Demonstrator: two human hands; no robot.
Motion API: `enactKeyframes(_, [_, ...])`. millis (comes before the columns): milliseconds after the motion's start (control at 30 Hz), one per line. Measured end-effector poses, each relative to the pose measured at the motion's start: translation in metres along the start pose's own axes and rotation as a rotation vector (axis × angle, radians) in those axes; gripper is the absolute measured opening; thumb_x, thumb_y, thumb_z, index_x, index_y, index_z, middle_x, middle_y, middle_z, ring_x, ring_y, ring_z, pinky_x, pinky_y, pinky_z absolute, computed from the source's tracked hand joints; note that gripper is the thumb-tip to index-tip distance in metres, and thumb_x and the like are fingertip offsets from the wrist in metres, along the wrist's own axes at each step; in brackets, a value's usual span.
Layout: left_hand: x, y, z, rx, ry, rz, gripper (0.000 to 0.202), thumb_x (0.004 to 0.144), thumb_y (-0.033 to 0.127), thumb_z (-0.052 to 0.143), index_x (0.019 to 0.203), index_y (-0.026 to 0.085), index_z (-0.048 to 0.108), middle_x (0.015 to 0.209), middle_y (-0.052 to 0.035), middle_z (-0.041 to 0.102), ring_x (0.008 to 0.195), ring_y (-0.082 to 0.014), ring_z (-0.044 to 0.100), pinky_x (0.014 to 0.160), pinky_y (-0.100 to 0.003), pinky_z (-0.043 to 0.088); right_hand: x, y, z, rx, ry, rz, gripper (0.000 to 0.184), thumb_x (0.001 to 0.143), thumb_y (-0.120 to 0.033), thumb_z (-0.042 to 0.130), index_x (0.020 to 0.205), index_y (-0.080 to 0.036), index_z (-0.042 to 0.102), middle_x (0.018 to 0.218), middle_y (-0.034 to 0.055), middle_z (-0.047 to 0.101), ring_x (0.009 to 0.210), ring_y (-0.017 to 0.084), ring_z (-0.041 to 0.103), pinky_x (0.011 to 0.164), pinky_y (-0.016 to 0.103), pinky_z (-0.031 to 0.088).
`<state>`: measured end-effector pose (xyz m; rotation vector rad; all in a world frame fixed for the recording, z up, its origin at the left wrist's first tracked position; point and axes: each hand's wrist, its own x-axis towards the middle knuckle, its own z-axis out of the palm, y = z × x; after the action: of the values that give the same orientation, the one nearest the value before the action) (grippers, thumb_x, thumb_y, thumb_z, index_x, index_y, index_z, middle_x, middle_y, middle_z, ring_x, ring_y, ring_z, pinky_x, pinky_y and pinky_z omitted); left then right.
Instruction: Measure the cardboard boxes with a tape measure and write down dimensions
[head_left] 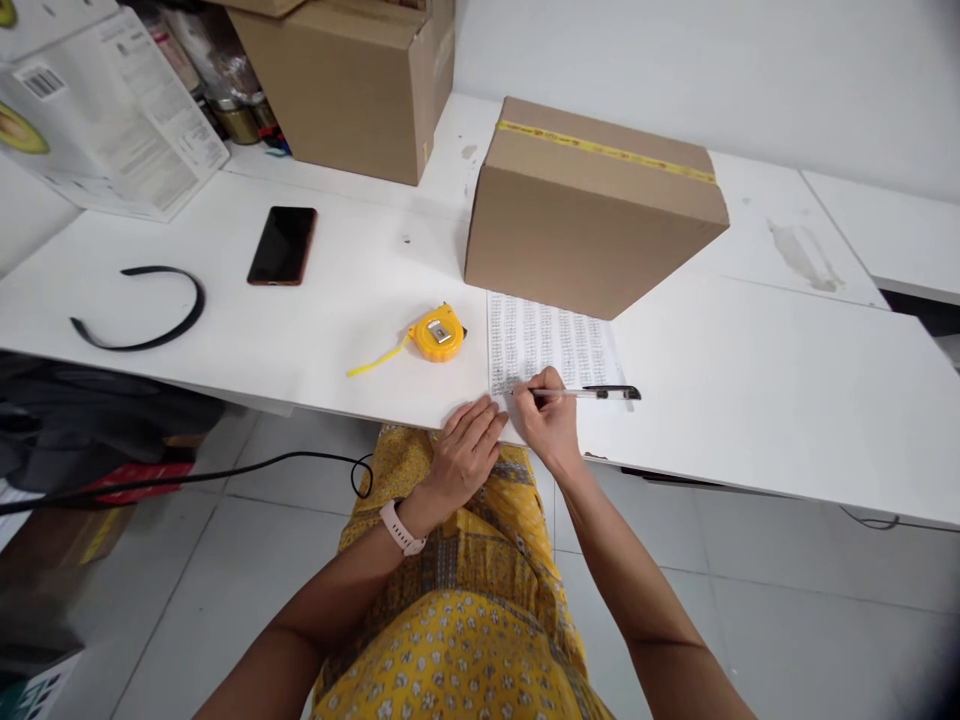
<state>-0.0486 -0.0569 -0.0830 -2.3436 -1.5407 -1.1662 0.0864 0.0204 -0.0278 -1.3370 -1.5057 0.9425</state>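
Note:
My right hand [550, 420] is closed around a pen [585, 393] with a black cap on its back end. Its tip is at the lower left of a paper sheet [551, 345] covered in columns of small print or writing. My left hand [471, 445] lies flat with fingers stretched at the table's front edge, by the sheet's lower left corner. A taped cardboard box [585, 220] stands over the sheet's far edge and hides part of it. Left of the sheet lies a yellow tape measure [438, 333] with a short length of tape pulled out.
A phone [283, 246] and a black curved band [187, 310] lie on the white table [360, 270] to the left. Another cardboard box [352, 100], jars [237, 120] and a white printed carton [112, 120] stand at the back left. A black cable [300, 455] hangs below the front edge.

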Motion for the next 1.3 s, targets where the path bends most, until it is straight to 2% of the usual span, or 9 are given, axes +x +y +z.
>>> enactKeyframes(433, [0.002,0.001,-0.001,0.007,0.026,0.019,0.042,0.097,0.010,0.053,0.139,0.012,0.058,0.128,-0.0157,0.072,0.134,-0.0260,0.061,0.114,-0.044,0.049,0.000,-0.001,-0.001,-0.036,-0.016,-0.006,0.025,0.081,-0.029,0.061,0.067,-0.025,0.041,0.054,-0.0076,0.040,0.054,0.011,0.038,0.054,0.027,0.031])
enactKeyframes(700, [-0.001,-0.001,0.000,-0.013,-0.037,-0.017,0.044,0.098,0.012,0.051,0.142,0.016,0.058,0.131,-0.0149,0.071,0.134,-0.0264,0.061,0.114,-0.047,0.049,0.000,0.000,-0.001,-0.022,-0.019,0.011,0.026,0.080,-0.030,0.063,0.067,-0.025,0.041,0.054,-0.0074,0.039,0.054,0.012,0.037,0.053,0.026,0.031])
enactKeyframes(800, [0.000,-0.001,0.001,-0.012,-0.023,-0.007,0.042,0.098,0.012,0.052,0.139,0.015,0.060,0.130,-0.0154,0.071,0.133,-0.0263,0.061,0.113,-0.046,0.049,-0.001,0.000,0.001,-0.024,0.024,0.003,0.026,0.081,-0.031,0.063,0.067,-0.025,0.041,0.056,-0.0070,0.040,0.055,0.012,0.038,0.055,0.027,0.032])
enactKeyframes(867, [0.002,0.000,-0.001,-0.009,0.002,0.011,0.039,0.097,0.010,0.053,0.135,0.014,0.062,0.127,-0.0155,0.072,0.131,-0.0267,0.063,0.111,-0.046,0.051,0.000,0.001,-0.003,-0.020,0.106,-0.006,0.024,0.085,-0.034,0.061,0.070,-0.025,0.044,0.060,-0.0057,0.045,0.058,0.013,0.043,0.058,0.027,0.036])
enactKeyframes(967, [0.007,0.004,-0.014,-0.072,0.004,0.009,0.034,0.095,0.010,0.056,0.128,0.014,0.064,0.124,-0.0145,0.072,0.127,-0.0271,0.065,0.108,-0.047,0.054,0.010,0.008,-0.030,-0.097,0.257,-0.076,0.018,0.091,-0.040,0.057,0.084,-0.024,0.053,0.076,-0.0007,0.057,0.069,0.016,0.052,0.067,0.030,0.042])
enactKeyframes(1067, [0.020,0.000,-0.039,-0.186,0.008,-0.105,0.031,0.096,0.014,0.058,0.126,0.017,0.064,0.124,-0.0123,0.071,0.123,-0.0241,0.066,0.105,-0.046,0.057,0.029,0.027,-0.081,-0.368,0.347,-0.180,0.021,0.096,-0.039,0.049,0.101,-0.022,0.060,0.095,0.0068,0.063,0.084,0.020,0.058,0.080,0.036,0.046])
enactKeyframes(1133, [0.035,-0.012,-0.056,-0.150,0.072,-0.200,0.030,0.097,0.018,0.059,0.127,0.020,0.063,0.128,-0.0117,0.067,0.124,-0.0238,0.064,0.106,-0.047,0.056,0.042,0.045,-0.120,-0.577,0.344,-0.251,0.026,0.097,-0.034,0.043,0.106,-0.020,0.062,0.102,0.0114,0.062,0.095,0.025,0.058,0.087,0.041,0.045])
enactKeyframes(1200, [0.054,-0.029,-0.066,-0.041,0.131,-0.273,0.033,0.095,0.021,0.063,0.128,0.021,0.062,0.136,-0.0129,0.062,0.132,-0.0276,0.057,0.112,-0.052,0.049,0.052,0.064,-0.152,-0.751,0.293,-0.224,0.030,0.095,-0.029,0.040,0.110,-0.019,0.064,0.103,0.0139,0.059,0.099,0.028,0.055,0.087,0.044,0.044])
enactKeyframes(1300, [0.079,-0.059,-0.063,0.052,0.074,-0.406,0.051,0.085,0.024,0.074,0.133,0.016,0.058,0.144,-0.0185,0.054,0.139,-0.0355,0.047,0.116,-0.057,0.041,0.061,0.085,-0.180,-0.869,0.211,-0.154,0.036,0.088,-0.019,0.040,0.111,-0.018,0.068,0.099,0.0138,0.055,0.096,0.029,0.052,0.082,0.044,0.044])
